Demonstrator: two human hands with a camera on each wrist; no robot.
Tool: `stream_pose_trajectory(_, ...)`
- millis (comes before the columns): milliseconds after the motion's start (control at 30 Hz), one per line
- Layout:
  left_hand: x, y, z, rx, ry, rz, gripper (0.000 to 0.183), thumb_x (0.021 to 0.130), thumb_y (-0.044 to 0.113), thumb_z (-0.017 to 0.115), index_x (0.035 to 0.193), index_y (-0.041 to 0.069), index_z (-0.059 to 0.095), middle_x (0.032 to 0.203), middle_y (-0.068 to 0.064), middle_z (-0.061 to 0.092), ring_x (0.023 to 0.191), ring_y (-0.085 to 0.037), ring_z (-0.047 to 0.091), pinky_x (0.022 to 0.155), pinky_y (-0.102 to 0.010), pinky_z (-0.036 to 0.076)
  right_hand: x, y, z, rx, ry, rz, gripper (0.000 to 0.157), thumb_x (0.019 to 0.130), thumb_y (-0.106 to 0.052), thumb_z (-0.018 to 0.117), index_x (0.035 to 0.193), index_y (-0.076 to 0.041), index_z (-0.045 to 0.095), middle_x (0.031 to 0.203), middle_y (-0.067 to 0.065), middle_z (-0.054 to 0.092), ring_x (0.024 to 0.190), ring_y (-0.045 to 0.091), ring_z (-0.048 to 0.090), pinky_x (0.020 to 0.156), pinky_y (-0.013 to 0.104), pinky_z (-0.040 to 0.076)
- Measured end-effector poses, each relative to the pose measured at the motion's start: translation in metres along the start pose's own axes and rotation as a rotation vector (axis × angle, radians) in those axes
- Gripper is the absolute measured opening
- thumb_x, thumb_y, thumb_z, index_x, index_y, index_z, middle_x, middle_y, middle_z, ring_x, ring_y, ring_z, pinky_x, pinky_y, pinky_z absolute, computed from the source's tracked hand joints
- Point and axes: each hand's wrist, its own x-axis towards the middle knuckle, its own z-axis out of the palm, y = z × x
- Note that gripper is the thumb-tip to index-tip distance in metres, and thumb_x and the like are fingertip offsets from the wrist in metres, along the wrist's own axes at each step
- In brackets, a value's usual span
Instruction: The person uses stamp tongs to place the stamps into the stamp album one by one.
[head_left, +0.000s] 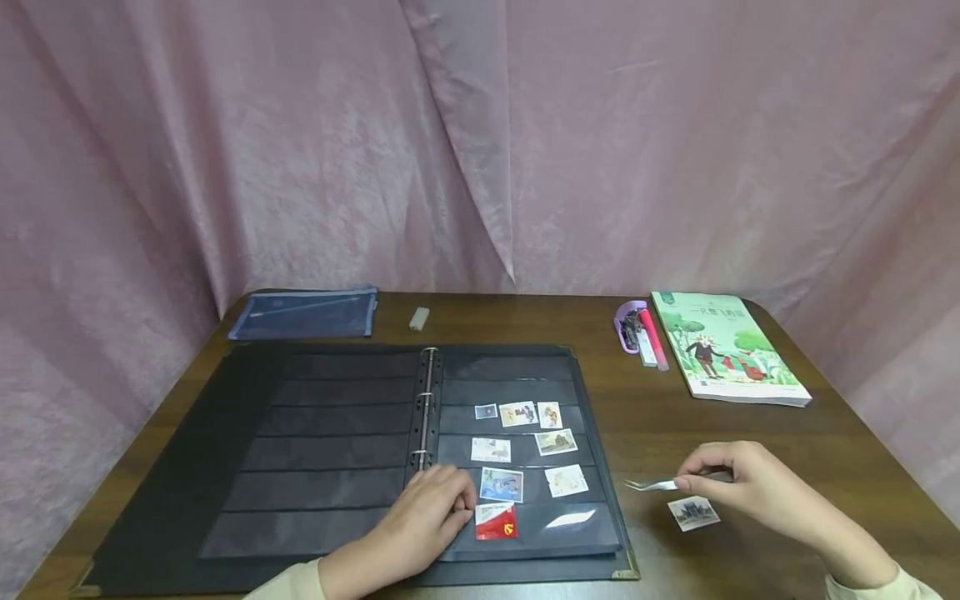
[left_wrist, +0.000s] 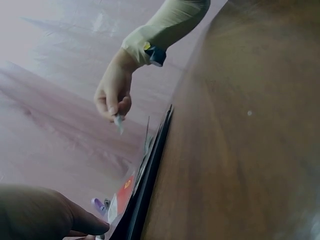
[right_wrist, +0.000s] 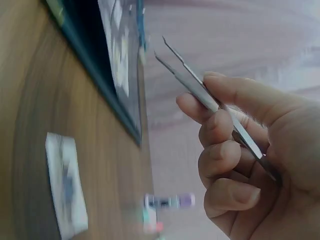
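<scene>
A pair of metal tweezers (right_wrist: 215, 105) is pinched between the thumb and fingers of my right hand (head_left: 757, 483). The tips of the tweezers stand apart with nothing between them. Just below that hand, a loose stamp (head_left: 693, 513) with a dark building picture lies on the table. My left hand (head_left: 423, 521) rests on the open black stamp album (head_left: 330, 492), its fingers loosely bent beside a red stamp (head_left: 497, 522). In the left wrist view, the left thumb (left_wrist: 87, 220) lies by the page edge. Several stamps sit in the right page's strips, including a blue one (head_left: 501, 485).
A blue zip pouch (head_left: 303, 314) and a pale eraser (head_left: 419, 318) lie behind the album. At the back right are a green picture book (head_left: 727, 350), a pink pen (head_left: 654, 340) and a purple-edged item (head_left: 627, 325). A pink curtain (head_left: 480, 150) hangs behind the wooden table (head_left: 637, 417).
</scene>
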Motion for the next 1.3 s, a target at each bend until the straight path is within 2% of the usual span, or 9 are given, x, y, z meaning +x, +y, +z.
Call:
stream_pose_trajectory(167, 0.0, 0.0, 0.0, 0.007, 0.005, -0.009, 0.019, 0.078, 0.015, 0.067, 0.077, 0.023, 0.05, 0.071, 0.017, 0.04, 0.072, 0.001, 0.037, 0.07, -0.022, 0.031, -0.023, 0.022, -0.015, -0.077, 0.013, 0.074, 0.008, 0.08, -0.015, 0.065, 0.079, -0.022, 0.064, 0.069, -0.016, 0.061, 0.065, -0.01, 0.046, 0.054, 0.016, 0.038)
stream_pose_trajectory(300, 0.001, 0.0, 0.001, 0.009, 0.002, -0.013, 0.019, 0.078, 0.016, 0.066, 0.077, 0.024, 0.049, 0.071, 0.018, 0.04, 0.072, 0.001, 0.037, 0.07, -0.022, 0.032, -0.039, 0.036, -0.025, -0.097, -0.022, 0.132, 0.007, 0.082, -0.017, 0.063, 0.078, -0.022, 0.064, 0.069, -0.016, 0.059, 0.064, -0.01, 0.045, 0.052, 0.017, 0.037)
stream_pose_trajectory(467, 0.0, -0.001, 0.001, 0.014, 0.007, -0.016, 0.019, 0.077, 0.016, 0.067, 0.076, 0.024, 0.049, 0.071, 0.018, 0.04, 0.072, 0.001, 0.037, 0.07, -0.022, 0.032, -0.046, 0.051, -0.034, -0.115, -0.067, 0.167, 0.007, 0.083, -0.019, 0.062, 0.078, -0.023, 0.063, 0.069, -0.016, 0.057, 0.062, -0.01, 0.04, 0.049, 0.018, 0.034)
stream_pose_trajectory(633, 0.001, 0.0, 0.0, 0.003, -0.006, -0.022, 0.019, 0.078, 0.017, 0.067, 0.077, 0.024, 0.049, 0.072, 0.018, 0.04, 0.072, 0.001, 0.037, 0.071, -0.022, 0.032, -0.05, 0.064, -0.038, -0.152, -0.048, 0.189, 0.006, 0.082, -0.019, 0.063, 0.077, -0.024, 0.064, 0.068, -0.017, 0.058, 0.059, -0.009, 0.041, 0.049, 0.018, 0.033)
stream_pose_trajectory(867, 0.002, 0.0, 0.0, 0.008, -0.001, -0.016, 0.019, 0.078, 0.017, 0.067, 0.077, 0.024, 0.049, 0.072, 0.017, 0.04, 0.073, 0.001, 0.037, 0.07, -0.021, 0.031, -0.059, 0.075, -0.033, -0.078, -0.042, 0.229, 0.005, 0.083, -0.017, 0.061, 0.081, -0.02, 0.065, 0.065, -0.013, 0.057, 0.053, -0.007, 0.041, 0.043, 0.019, 0.036)
stream_pose_trajectory(1133, 0.002, 0.001, -0.001, 0.018, -0.001, -0.022, 0.021, 0.077, 0.016, 0.067, 0.076, 0.025, 0.048, 0.071, 0.017, 0.039, 0.072, 0.001, 0.036, 0.068, -0.019, 0.03, -0.062, 0.081, -0.03, 0.009, -0.07, 0.23, 0.008, 0.085, -0.013, 0.059, 0.085, -0.017, 0.066, 0.064, -0.009, 0.056, 0.052, -0.005, 0.042, 0.043, 0.02, 0.036)
stream_pose_trajectory(1300, 0.002, 0.002, -0.001, 0.013, -0.015, -0.032, 0.02, 0.078, 0.016, 0.066, 0.076, 0.025, 0.048, 0.071, 0.017, 0.04, 0.072, 0.001, 0.036, 0.068, -0.02, 0.03, -0.062, 0.083, -0.026, 0.022, -0.074, 0.222, 0.008, 0.084, -0.013, 0.059, 0.085, -0.018, 0.066, 0.068, -0.01, 0.058, 0.054, -0.004, 0.042, 0.043, 0.02, 0.036)
